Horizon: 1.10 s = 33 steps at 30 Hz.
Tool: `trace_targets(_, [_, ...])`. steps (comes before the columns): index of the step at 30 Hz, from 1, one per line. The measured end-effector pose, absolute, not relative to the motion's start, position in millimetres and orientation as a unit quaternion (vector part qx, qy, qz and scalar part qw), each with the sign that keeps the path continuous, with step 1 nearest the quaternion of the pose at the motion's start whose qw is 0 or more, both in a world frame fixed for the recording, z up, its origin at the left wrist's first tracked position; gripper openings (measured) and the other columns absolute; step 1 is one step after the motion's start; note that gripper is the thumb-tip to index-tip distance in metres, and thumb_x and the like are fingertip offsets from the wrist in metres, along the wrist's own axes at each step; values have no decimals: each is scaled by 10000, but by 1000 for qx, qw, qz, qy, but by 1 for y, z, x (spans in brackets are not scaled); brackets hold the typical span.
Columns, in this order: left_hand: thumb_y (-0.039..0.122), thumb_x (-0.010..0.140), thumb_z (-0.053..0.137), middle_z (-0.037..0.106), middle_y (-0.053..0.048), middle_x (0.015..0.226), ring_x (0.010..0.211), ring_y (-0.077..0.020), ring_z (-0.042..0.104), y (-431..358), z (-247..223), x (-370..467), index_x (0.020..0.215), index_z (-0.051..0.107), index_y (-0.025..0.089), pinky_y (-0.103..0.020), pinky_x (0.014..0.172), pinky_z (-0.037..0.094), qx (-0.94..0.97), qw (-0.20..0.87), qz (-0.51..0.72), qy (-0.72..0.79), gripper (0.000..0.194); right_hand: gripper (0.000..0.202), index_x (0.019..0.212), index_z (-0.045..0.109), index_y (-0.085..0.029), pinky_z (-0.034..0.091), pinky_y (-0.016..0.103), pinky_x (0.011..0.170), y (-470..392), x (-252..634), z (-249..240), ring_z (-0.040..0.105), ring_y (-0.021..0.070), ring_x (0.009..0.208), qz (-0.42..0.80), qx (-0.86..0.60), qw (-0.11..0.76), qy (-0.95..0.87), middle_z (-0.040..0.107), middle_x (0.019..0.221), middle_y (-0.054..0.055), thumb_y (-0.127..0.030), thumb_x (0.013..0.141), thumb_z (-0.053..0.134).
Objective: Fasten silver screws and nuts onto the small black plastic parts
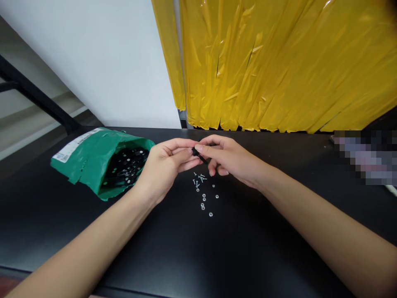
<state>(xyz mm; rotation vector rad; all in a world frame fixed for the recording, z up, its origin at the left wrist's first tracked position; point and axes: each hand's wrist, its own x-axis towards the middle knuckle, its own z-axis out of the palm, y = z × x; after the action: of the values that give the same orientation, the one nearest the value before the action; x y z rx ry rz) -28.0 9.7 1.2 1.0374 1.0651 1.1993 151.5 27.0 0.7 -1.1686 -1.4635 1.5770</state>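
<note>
Between my two hands is a small black part [203,159], partly covered by fingers, so its exact kind does not show. My left hand [169,161] pinches its left end with thumb and fingertips. From the other side my right hand [225,155] grips it between thumb and index finger, the other fingers curled below. Just under the hands, several small silver screws [198,179] lie loose on the black table [173,248]. Nearer to me are several small metal washers or nuts [204,197], scattered in a rough line.
A torn green mailing bag [89,161] lies at the left, its mouth facing right, full of small black parts [127,165]. Yellow plastic sheeting [263,66] hangs behind the table beside a white panel [118,62]. A blurred-out object [369,157] is at the right edge.
</note>
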Motion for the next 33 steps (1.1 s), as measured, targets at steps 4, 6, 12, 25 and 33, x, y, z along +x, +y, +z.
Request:
trace_targets(4, [139, 862, 772, 842, -52, 981, 850, -148, 811, 5, 3, -25, 964, 843, 198, -208, 819, 682, 453, 577, 511, 447, 138, 322, 1156, 670, -260, 321, 189, 387, 23, 153, 3, 619, 69, 520, 618, -450, 353, -540, 706, 934, 6, -477, 930, 745])
trace_targets(6, [153, 856, 793, 843, -46, 1007, 868, -154, 813, 3, 3, -23, 981, 844, 207, -225, 839, 684, 473, 566, 511, 442, 146, 307, 1151, 685, -266, 320, 188, 387, 19, 153, 4, 611, 64, 517, 621, -459, 357, -526, 706, 927, 4, -460, 925, 756])
trace_targets(12, [201, 828, 859, 846, -40, 953, 808, -158, 813, 2, 3, -20, 1000, 839, 206, -240, 812, 691, 506, 544, 511, 432, 174, 308, 1107, 683, -242, 308, 184, 368, 0, 154, 10, 622, 77, 506, 632, -492, 364, -476, 755, 948, 50, -517, 970, 691])
trace_targets(25, [218, 819, 890, 838, 15, 936, 799, -112, 810, -4, -3, -20, 963, 842, 232, -178, 767, 699, 575, 528, 495, 381, 152, 382, 798, 639, -145, 239, 115, 375, -25, 176, 9, 445, 22, 459, 736, -428, 360, -382, 586, 651, -26, -478, 918, 785])
trace_targets(33, [152, 808, 880, 834, 22, 875, 719, -104, 799, -4, -5, -18, 886, 827, 216, -178, 716, 703, 588, 499, 521, 366, 114, 355, 733, 581, -149, 231, 114, 389, -29, 181, 4, 418, 14, 465, 761, -377, 371, -374, 521, 643, -52, -356, 895, 819])
